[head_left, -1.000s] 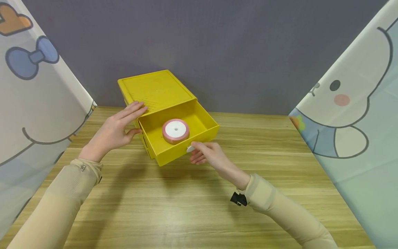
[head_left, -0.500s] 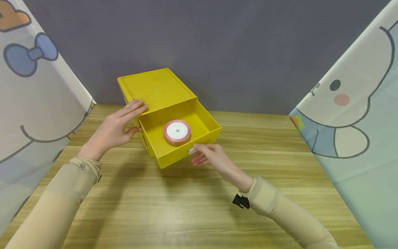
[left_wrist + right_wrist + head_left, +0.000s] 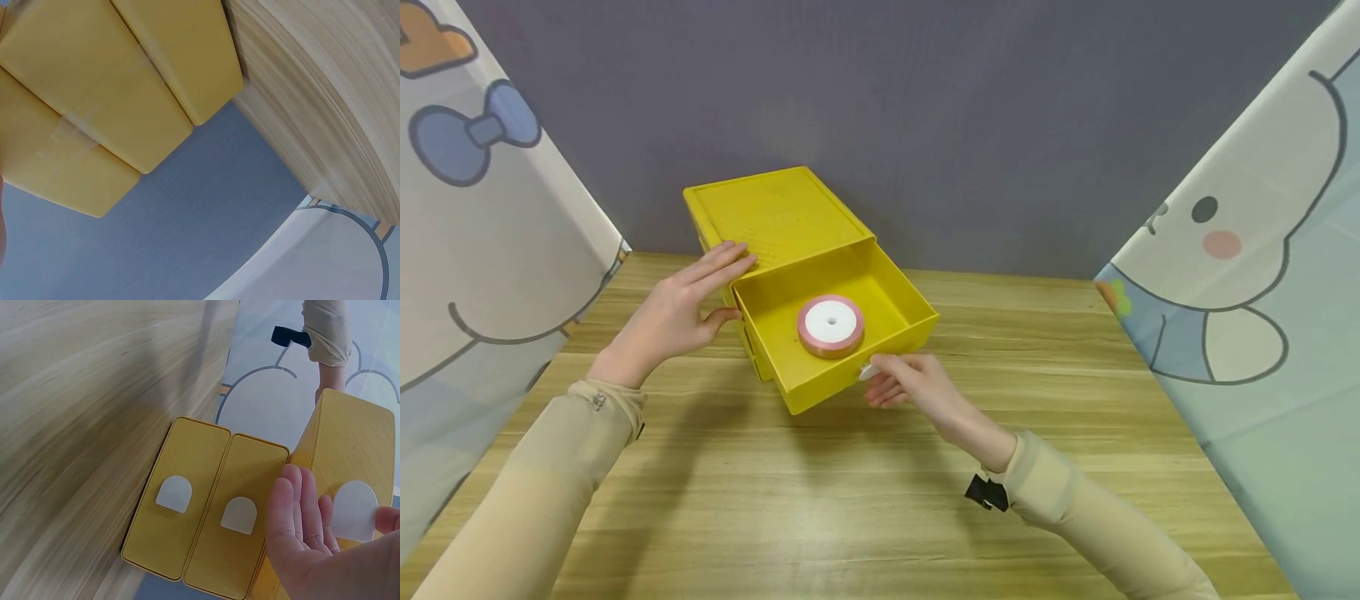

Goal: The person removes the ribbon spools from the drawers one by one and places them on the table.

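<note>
A yellow drawer cabinet [image 3: 775, 212] stands on the wooden table, its top drawer [image 3: 820, 387] pulled well out. Inside that drawer a roll of pink ribbon [image 3: 831, 325] with a white face lies flat. My right hand [image 3: 917, 385] pinches the white handle [image 3: 355, 511] on the drawer front between thumb and fingers; its other fingers extend beneath. My left hand [image 3: 673, 315] rests at the cabinet's front left corner, fingers laid straight over the top and thumb against the side. In the left wrist view the cabinet's stacked levels [image 3: 119, 81] show, with most of that hand out of frame.
Two lower drawers, each with a white handle [image 3: 175, 494], are closed under the pulled one. A grey wall [image 3: 925, 125] rises right behind the cabinet. Cartoon-printed sheets [image 3: 1247, 317] border both sides of the wooden table [image 3: 1037, 350].
The top drawer slides a little further out toward the front right, drawn by my right hand on its handle. The ribbon roll rides along with it. My left hand keeps its place.
</note>
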`<state>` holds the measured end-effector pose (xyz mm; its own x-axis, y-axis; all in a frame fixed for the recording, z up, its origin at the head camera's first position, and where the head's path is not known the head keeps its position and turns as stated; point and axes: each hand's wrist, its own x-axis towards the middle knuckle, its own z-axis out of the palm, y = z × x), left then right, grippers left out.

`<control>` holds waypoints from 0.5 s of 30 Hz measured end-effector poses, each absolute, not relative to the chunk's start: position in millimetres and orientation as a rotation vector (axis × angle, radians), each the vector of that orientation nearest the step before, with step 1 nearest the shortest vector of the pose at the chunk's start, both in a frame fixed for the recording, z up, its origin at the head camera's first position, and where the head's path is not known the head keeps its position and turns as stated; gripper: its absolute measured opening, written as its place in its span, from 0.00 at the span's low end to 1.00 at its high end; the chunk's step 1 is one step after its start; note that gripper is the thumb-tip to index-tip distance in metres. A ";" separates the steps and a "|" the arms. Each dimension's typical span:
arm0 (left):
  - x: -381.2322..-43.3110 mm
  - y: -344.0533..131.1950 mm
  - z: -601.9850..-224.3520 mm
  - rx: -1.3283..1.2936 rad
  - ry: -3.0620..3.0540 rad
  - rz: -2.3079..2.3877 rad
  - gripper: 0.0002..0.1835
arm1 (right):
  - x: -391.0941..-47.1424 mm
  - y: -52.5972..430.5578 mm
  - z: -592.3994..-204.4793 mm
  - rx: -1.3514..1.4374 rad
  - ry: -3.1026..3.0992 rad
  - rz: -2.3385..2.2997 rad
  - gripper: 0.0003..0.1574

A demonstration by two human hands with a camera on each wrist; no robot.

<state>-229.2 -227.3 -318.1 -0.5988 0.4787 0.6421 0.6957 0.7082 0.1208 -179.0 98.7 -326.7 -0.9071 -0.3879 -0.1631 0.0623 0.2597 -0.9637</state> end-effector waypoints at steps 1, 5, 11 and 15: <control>-229.3 -227.5 -318.1 -0.892 -2.327 -0.488 0.43 | -178.4 98.9 -326.4 -0.295 2.171 -1.683 0.27; -229.8 -227.6 -318.2 -0.894 -2.330 -0.491 0.43 | -178.0 100.0 -325.8 -0.304 2.176 -1.666 0.27; -229.9 -227.8 -317.4 -0.895 -2.331 -0.489 0.43 | -180.1 104.8 -320.3 -0.336 2.165 -1.587 0.29; -229.9 -227.7 -318.0 -0.894 -2.324 -0.488 0.43 | -181.4 112.5 -313.8 -0.343 2.207 -1.488 0.31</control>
